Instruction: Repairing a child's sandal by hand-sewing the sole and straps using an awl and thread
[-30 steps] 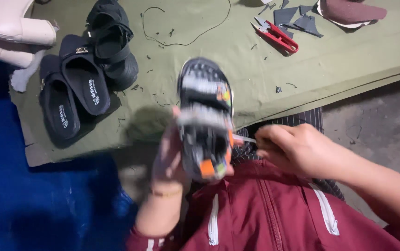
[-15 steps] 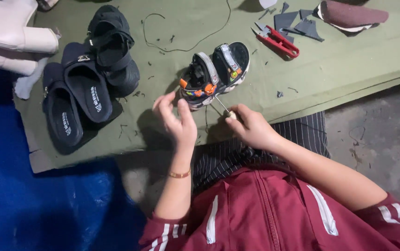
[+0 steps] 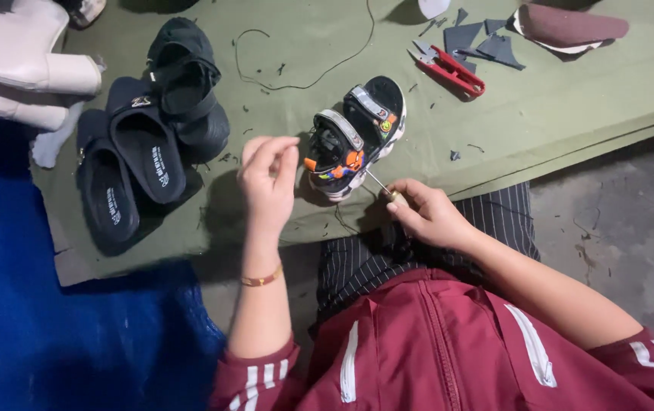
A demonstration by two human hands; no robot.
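A small child's sandal (image 3: 357,135), black with grey straps and orange trim, lies on the green mat (image 3: 555,99). My right hand (image 3: 426,215) grips an awl (image 3: 385,190) by its handle, the thin metal tip pointing at the sandal's near side. My left hand (image 3: 267,179) hovers just left of the sandal with fingers pinched together, as if holding a thin thread; the thread itself is too fine to make out.
Black slippers (image 3: 129,171) and a black sandal (image 3: 188,84) lie at the left. Red-handled snips (image 3: 448,70), grey scraps (image 3: 479,39) and a maroon piece (image 3: 566,24) sit at the back right. A thread (image 3: 304,72) trails across the mat. Blue cloth (image 3: 53,335) lies at the left.
The sandal went from being held up in my left hand to lying on the mat. My left hand let go of it and now pinches beside it; my right hand stays on the awl.
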